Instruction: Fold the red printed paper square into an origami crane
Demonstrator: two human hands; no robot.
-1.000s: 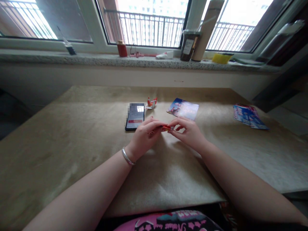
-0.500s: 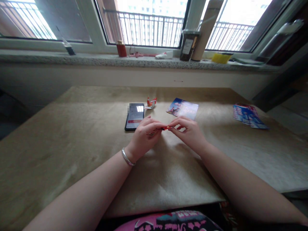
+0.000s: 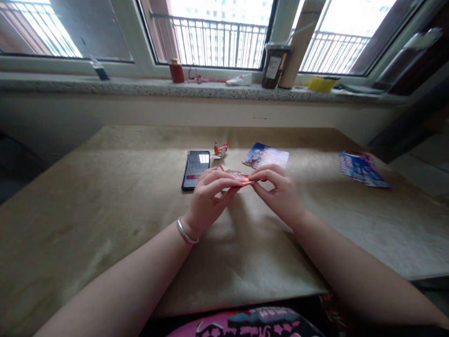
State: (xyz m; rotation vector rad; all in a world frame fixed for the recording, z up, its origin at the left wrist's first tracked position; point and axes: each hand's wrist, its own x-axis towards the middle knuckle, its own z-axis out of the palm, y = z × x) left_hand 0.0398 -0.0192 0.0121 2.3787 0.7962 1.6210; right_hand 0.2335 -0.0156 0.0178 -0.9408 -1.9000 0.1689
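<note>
In the head view, both hands meet above the middle of the table (image 3: 87, 210), a little toward its far side. The left hand (image 3: 209, 193) is curled, its thumb and fingertips pinched on the left end of a small red and white folded paper (image 3: 239, 177). The right hand (image 3: 281, 193) is curled too, with thumb and forefinger nipping the paper's right end. The paper spans the gap between the two hands and is lifted just off the tabletop, lying roughly flat. A silver bracelet (image 3: 186, 232) sits on the left wrist.

Just beyond the left hand lies a dark phone (image 3: 195, 169) with its screen lit, flat on the table. To the far right of the phone, close by, is a small crumpled red and white scrap (image 3: 220, 150). Right of that, just beyond the right hand, lies a blue picture card (image 3: 267, 156). Well apart at the right edge of the table is a loose stack of blue sheets (image 3: 363, 170).

On the far side a stone windowsill (image 3: 122, 86) runs under the windows. On it stand a red cup (image 3: 176, 71), a dark jar (image 3: 273, 66) with a cardboard tube (image 3: 300, 42) leaning just right of it, and a yellow object (image 3: 322, 84) further right. A small brush (image 3: 99, 69) stands at the left. What the white thing between the cup and the jar is cannot be told.
</note>
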